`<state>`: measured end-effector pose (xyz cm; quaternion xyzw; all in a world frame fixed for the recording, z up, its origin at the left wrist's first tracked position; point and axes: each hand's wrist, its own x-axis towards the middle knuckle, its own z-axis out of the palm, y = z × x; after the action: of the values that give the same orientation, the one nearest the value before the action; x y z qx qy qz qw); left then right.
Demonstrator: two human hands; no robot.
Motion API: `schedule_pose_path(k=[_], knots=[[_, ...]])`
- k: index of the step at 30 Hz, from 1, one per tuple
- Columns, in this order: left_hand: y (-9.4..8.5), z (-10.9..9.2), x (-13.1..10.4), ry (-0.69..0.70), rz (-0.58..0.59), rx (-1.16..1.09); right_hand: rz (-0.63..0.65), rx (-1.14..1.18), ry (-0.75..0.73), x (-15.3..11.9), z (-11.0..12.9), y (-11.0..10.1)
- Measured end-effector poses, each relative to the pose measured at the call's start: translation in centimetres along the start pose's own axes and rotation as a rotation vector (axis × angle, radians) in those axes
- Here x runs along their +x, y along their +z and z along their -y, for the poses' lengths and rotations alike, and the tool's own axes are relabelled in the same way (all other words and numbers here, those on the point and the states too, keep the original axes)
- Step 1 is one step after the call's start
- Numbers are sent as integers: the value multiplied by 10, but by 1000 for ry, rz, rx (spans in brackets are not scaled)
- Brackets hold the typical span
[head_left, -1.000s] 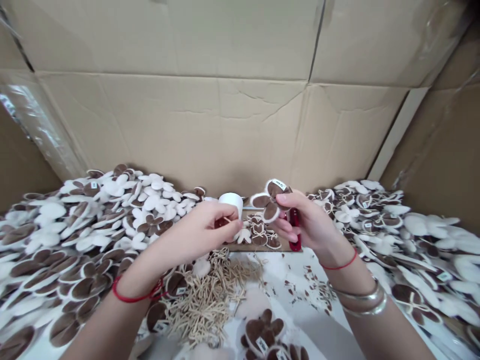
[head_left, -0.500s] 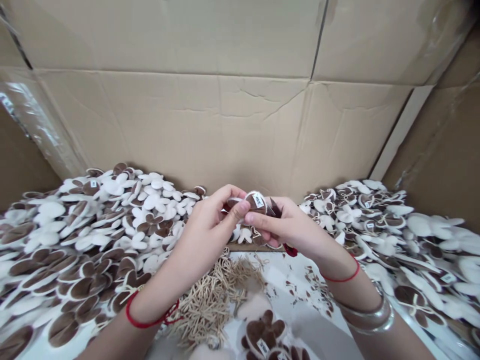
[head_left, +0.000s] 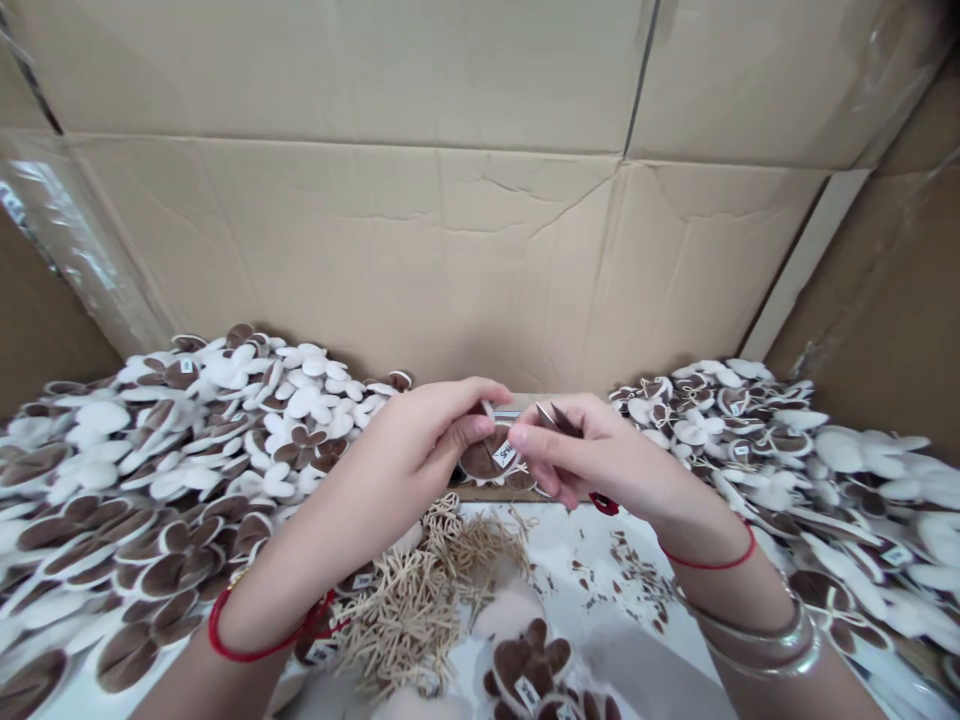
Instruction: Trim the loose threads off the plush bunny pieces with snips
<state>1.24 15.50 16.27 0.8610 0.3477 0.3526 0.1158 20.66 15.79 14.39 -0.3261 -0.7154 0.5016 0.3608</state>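
Between the two hands: brown-and-white flower piece [head_left: 478, 463] sat, white label [head_left: 505, 454] showing | Left hand [head_left: 420, 437]: thumb and fingers drawn together, pinched the piece's edge | Right hand [head_left: 589, 450]: half curled, held scissors [head_left: 568, 424]; thumb-tip contact with label could not be told | Nearer the wearer: tan cords [head_left: 412, 610] lay heaped

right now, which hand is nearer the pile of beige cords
Left. The left hand is just past the far end of the pile of beige cords; the right hand is farther off, beyond the pile and to its right.
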Motion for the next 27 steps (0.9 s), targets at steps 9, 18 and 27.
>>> schedule_pose_path(k=[9, 18, 27], knots=[[2, 4, -4, -161, -47, -353, -153, 76, 12, -4, 5, 3], [7, -3, 3, -183, -275, -299, -178, 104, 35, -9, 7, 2], [10, -12, -8, -34, -393, -121, 171, 537, 39, -25, 19, 9]])
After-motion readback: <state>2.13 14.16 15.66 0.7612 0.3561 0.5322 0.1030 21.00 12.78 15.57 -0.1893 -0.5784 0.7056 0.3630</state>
